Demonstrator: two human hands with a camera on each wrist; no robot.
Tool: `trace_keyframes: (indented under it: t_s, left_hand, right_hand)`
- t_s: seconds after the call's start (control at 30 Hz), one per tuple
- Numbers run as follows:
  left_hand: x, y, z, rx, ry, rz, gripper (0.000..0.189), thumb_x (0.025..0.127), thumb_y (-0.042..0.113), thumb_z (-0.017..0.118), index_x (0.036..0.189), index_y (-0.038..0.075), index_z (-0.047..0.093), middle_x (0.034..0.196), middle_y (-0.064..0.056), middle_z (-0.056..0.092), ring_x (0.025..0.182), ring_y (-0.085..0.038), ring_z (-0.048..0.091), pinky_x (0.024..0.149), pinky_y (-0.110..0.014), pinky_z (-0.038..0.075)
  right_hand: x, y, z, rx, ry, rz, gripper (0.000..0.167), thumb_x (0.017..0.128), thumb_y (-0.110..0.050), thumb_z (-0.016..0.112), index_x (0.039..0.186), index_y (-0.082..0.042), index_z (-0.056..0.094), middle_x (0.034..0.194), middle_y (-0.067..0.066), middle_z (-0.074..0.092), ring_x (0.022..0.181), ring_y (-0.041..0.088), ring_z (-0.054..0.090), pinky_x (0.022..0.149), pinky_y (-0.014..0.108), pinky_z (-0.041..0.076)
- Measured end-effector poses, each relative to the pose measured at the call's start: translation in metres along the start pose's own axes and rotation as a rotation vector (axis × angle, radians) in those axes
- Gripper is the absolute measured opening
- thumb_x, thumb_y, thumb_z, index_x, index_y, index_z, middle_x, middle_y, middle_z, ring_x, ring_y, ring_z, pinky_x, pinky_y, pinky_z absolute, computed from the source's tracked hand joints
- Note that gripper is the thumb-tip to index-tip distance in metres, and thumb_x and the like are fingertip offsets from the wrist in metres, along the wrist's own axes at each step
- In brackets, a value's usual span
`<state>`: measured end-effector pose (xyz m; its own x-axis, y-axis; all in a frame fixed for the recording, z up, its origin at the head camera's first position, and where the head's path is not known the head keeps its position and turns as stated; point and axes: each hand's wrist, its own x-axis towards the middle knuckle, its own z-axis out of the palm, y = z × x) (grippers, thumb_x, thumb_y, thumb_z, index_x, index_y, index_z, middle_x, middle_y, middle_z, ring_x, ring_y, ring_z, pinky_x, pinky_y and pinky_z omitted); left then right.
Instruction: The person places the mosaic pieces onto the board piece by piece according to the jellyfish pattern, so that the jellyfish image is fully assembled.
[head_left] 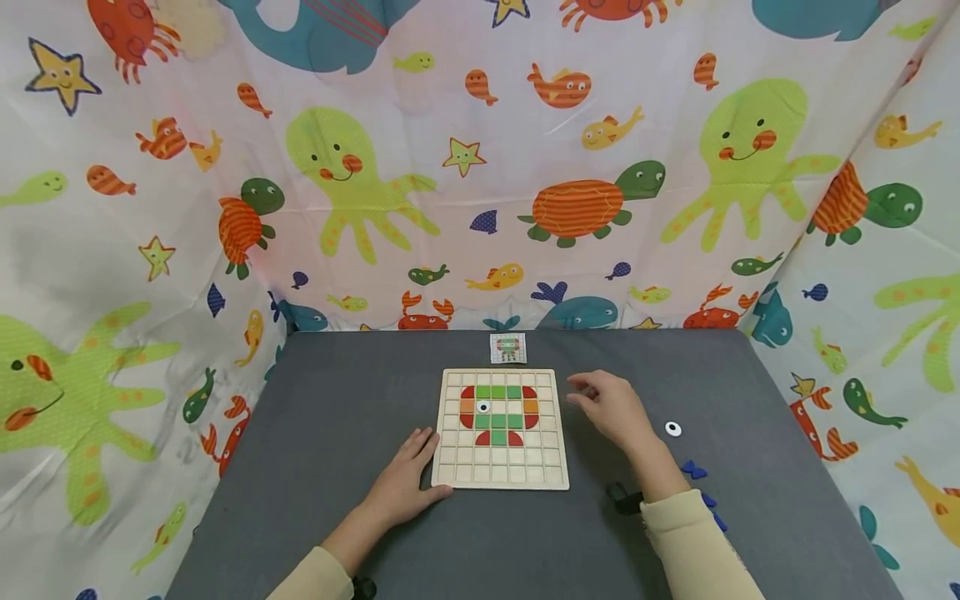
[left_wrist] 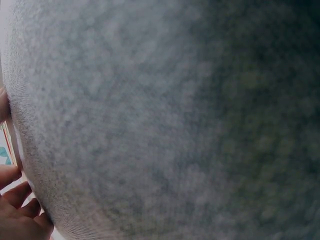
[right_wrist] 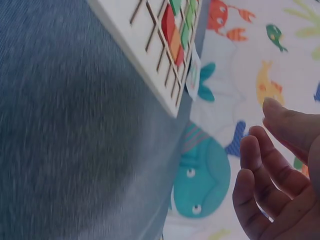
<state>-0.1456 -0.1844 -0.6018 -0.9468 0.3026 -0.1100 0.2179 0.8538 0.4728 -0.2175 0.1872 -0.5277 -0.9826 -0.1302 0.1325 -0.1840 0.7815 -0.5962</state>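
Note:
A square wooden grid board (head_left: 465, 475) lies on the grey table, with red, orange and green pieces set in its upper cells. Among them sits a round white eye piece (head_left: 483, 407) with a black centre. My left hand (head_left: 403, 483) rests at the board's lower left corner, fingers along the left edge and thumb near the front edge. To the right of the board, my right hand (head_left: 611, 406) hovers with loosely bent fingers. Nothing shows between the fingers of the right hand (right_wrist: 280, 175) in the right wrist view.
Behind the board lies a small pattern card (head_left: 507, 348). A second eye piece (head_left: 672, 428) is on the table right of my right hand. Closer in, several blue pieces (head_left: 693, 469) lie beside the right forearm. A curtain (head_left: 465, 208) printed with sea animals surrounds the table.

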Motion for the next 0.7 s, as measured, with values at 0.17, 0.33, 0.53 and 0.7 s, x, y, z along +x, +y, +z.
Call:
trace_keyframes:
  t_s: [0.17, 0.33, 0.53, 0.7]
  left_hand:
    - [-0.001, -0.001, 0.002, 0.0, -0.001, -0.006, 0.095, 0.084, 0.053, 0.078, 0.157, 0.009, 0.036, 0.164, -0.012, 0.032, 0.155, -0.033, 0.022, 0.114, -0.054, 0.037]
    - [0.0, -0.002, 0.002, 0.003, -0.001, -0.012, 0.095, 0.084, 0.053, 0.078, 0.158, 0.009, 0.036, 0.164, -0.011, 0.031, 0.155, -0.032, 0.022, 0.115, -0.053, 0.037]
    - [0.0, -0.001, 0.001, 0.006, -0.004, -0.013, 0.095, 0.084, 0.053, 0.078, 0.158, 0.01, 0.035, 0.165, -0.01, 0.031, 0.155, -0.032, 0.021, 0.115, -0.053, 0.037]
    - [0.0, 0.001, 0.0, -0.001, -0.007, -0.007, 0.095, 0.084, 0.052, 0.078, 0.158, 0.01, 0.035, 0.165, -0.011, 0.031, 0.155, -0.033, 0.021, 0.115, -0.054, 0.036]
  right_hand:
    - [-0.009, 0.019, -0.016, -0.01, 0.043, 0.022, 0.032, 0.09, -0.018, 0.078, 0.121, -0.01, 0.073, 0.109, 0.01, 0.072, 0.088, 0.024, 0.066, 0.073, 0.042, 0.057]
    - [-0.02, 0.042, -0.031, -0.024, 0.064, 0.047, 0.033, 0.09, -0.017, 0.078, 0.122, -0.008, 0.073, 0.108, 0.012, 0.072, 0.089, 0.027, 0.068, 0.076, 0.047, 0.057]
    - [-0.034, 0.071, -0.044, -0.057, 0.058, 0.127, 0.042, 0.091, -0.021, 0.077, 0.129, -0.009, 0.067, 0.112, 0.015, 0.069, 0.096, 0.032, 0.066, 0.078, 0.052, 0.055]
    - [-0.044, 0.095, -0.053, -0.091, 0.016, 0.223, 0.054, 0.091, -0.024, 0.076, 0.138, -0.004, 0.058, 0.122, 0.023, 0.063, 0.106, 0.04, 0.063, 0.08, 0.058, 0.052]
